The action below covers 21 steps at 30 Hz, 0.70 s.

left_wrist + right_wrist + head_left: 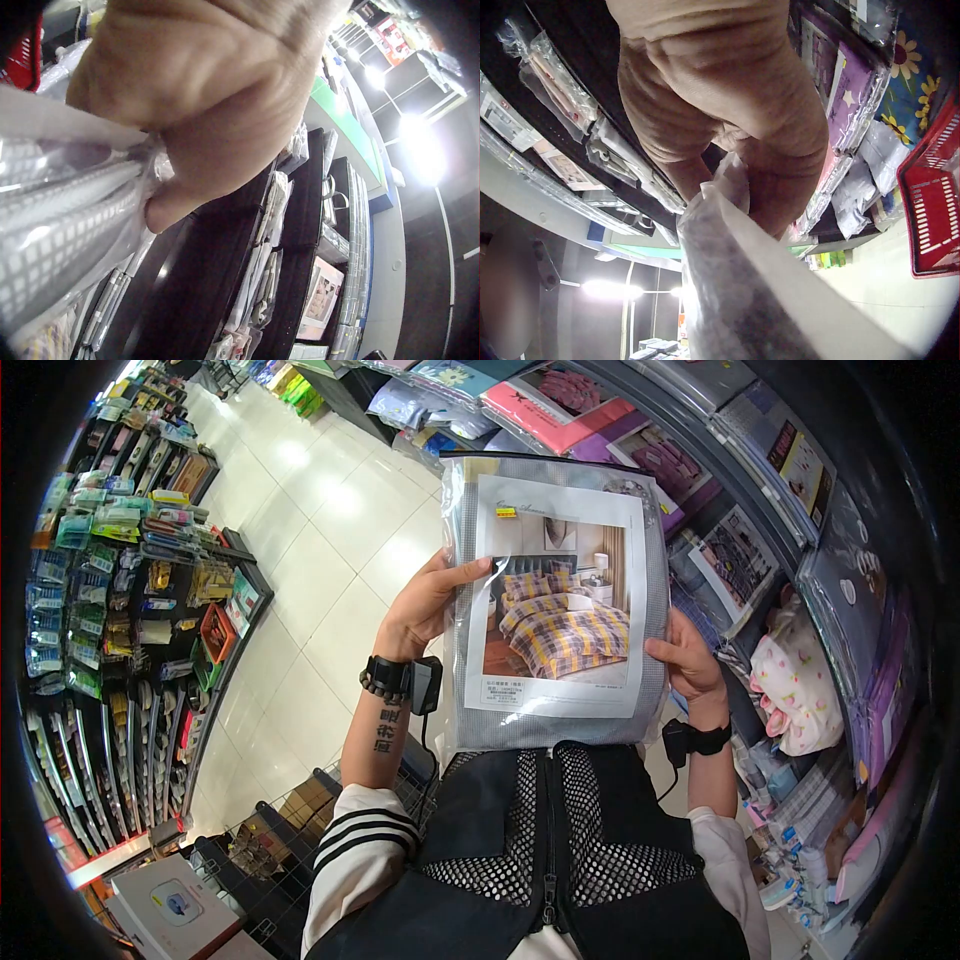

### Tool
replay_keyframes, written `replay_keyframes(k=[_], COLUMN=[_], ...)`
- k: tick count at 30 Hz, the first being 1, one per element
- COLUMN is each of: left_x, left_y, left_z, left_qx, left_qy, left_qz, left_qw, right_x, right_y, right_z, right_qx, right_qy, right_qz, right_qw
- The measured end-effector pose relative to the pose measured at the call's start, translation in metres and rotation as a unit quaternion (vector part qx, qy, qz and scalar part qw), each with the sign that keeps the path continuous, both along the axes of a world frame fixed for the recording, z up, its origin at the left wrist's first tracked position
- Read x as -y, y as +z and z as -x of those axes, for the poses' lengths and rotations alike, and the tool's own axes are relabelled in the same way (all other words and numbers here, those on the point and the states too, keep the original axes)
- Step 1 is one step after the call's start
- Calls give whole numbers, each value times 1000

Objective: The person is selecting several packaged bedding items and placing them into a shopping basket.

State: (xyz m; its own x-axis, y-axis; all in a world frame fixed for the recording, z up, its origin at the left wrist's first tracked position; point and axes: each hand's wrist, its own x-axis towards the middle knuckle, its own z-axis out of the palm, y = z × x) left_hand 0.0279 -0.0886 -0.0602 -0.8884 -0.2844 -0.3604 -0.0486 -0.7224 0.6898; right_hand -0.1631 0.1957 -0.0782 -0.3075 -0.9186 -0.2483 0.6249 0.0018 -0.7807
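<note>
A packaged bedding set (pixel 560 600) is held up in front of the chest, its printed card facing the head camera. Through the clear plastic shows grey checked fabric, and the card pictures a bed in yellow and purple plaid. My left hand (pixel 425 600) grips the package's left side, thumb over the front. On the opposite side, lower down, my right hand (pixel 690 655) pinches the edge with its thumb in front. Both wrist views show the plastic edge between thumb and fingers. Most fingers are hidden behind the package in the head view.
Shelves of packaged bedding (pixel 745 560) curve along the right, with a white patterned cloth bundle (pixel 800 680) among them. Racks of small goods (pixel 110 590) line the left across a tiled aisle (pixel 330 510). A red basket (pixel 934 195) appears in the right wrist view.
</note>
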Motion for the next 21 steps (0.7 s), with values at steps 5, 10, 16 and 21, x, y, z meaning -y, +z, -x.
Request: replay_keyframes(k=[5,10,16,21], left_x=[2,4,5,2], left_y=[-5,0,-1,-1], left_z=[0,-2,0,3], left_qx=[7,-1,-5,1], left_qy=[6,-10,-5,27], left_qz=[6,1,-12,-30], left_qw=[1000,1000,1000,999], right_x=[2,2,4,5], right_y=[1,-1,-1,-2], right_z=[0,2,2,2], right_qx=[9,13,13,20], right_qy=[-3,2,-6,-4], right_qz=[1,-6,-5,-1], right_qw=[1000,1000,1000,1000])
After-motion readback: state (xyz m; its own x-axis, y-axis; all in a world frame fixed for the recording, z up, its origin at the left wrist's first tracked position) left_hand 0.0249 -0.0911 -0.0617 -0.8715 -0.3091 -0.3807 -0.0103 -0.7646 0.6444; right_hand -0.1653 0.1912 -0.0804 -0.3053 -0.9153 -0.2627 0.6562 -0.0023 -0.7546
